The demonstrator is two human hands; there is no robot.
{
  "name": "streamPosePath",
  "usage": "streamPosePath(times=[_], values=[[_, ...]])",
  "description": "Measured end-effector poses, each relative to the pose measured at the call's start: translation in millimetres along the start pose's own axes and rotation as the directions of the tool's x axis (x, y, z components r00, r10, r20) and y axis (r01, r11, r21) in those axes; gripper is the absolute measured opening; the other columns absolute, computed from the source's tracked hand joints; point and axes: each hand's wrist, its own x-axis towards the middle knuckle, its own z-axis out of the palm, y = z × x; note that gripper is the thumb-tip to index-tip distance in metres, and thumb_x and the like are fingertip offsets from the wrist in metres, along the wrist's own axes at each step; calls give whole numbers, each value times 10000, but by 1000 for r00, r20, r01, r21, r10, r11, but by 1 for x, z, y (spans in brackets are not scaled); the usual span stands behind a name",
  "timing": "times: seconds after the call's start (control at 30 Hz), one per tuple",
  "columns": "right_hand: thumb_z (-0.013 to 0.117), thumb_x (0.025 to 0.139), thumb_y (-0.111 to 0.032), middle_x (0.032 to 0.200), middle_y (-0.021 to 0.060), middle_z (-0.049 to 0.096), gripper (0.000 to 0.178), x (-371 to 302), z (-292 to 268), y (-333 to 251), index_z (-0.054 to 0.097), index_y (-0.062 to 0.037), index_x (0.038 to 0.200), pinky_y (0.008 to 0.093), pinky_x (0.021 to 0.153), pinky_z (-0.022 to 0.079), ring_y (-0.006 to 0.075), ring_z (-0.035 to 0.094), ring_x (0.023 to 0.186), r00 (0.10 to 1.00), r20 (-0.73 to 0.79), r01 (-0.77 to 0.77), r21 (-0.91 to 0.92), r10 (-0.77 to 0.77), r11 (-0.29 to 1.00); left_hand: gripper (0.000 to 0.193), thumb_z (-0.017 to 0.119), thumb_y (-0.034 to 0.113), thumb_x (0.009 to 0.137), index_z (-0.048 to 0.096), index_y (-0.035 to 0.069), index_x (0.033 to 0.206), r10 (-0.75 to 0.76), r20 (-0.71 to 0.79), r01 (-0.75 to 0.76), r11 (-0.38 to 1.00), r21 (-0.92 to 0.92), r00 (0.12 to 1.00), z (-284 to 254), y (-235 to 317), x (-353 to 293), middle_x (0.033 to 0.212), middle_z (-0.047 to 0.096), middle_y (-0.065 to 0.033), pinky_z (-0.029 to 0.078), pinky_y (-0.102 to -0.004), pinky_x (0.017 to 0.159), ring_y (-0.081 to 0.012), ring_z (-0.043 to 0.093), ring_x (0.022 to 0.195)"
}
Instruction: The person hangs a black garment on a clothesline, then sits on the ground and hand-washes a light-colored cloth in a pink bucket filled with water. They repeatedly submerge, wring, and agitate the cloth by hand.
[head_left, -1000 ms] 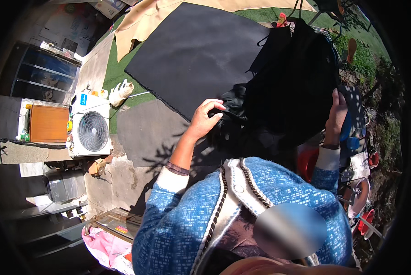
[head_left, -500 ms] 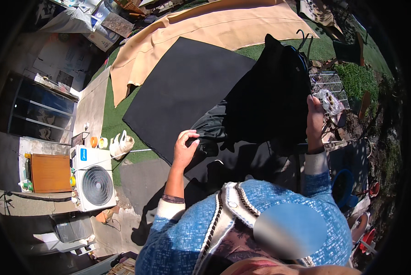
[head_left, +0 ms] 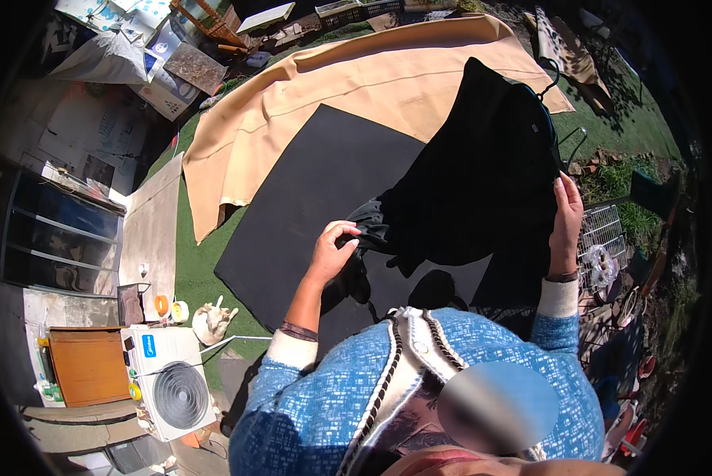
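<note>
A black garment [head_left: 471, 174] is stretched out in front of me between my two hands. My left hand [head_left: 332, 250] pinches its gathered lower end, where the cloth bunches into shiny folds. At the opposite end my right hand [head_left: 564, 222] grips the garment's edge with closed fingers. Two clothes hangers sit along that right edge; a dark hook [head_left: 552, 79] sticks out at the top, and a second hook [head_left: 575, 144] shows just above my right hand. The cloth covers most of the hangers.
Below the garment lies a large black mat [head_left: 300, 202] on green turf, with a tan sheet [head_left: 292, 103] spread beyond it. To the left stand an outdoor air-conditioner unit [head_left: 153, 357], an orange-brown wooden cabinet [head_left: 88, 365] and a white bag [head_left: 213, 322]. A wire rack [head_left: 606, 226] lies right.
The hanger hooks have swung apart, one now lower near my right hand. My right hand has moved slightly right and down in view. Mat and air conditioner appear lower; both grips persist.
</note>
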Motion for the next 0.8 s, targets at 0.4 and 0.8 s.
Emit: streamPosePath(times=[0.4, 0.8], values=[[569, 1020, -153, 1153, 30, 667, 335, 351, 276, 66, 584, 39, 1295, 218, 956, 449, 80, 605, 1062, 938, 343, 2, 145, -52, 989, 102, 631, 5, 776, 620, 45, 869, 16, -13, -16, 999, -52, 1000, -108, -100, 398, 1188, 634, -87, 475, -339, 957, -205, 609, 1086], [649, 980, -258, 1068, -15, 680, 311, 700, 628, 47, 668, -30, 1191, 217, 909, 463, 70, 604, 1012, 935, 312, 139, 125, -172, 982, 146, 664, -58, 785, 636, 53, 874, 94, -173, -84, 995, 61, 980, -216, -255, 753, 1103, 653, -117, 482, -358, 973, -269, 612, 1117]])
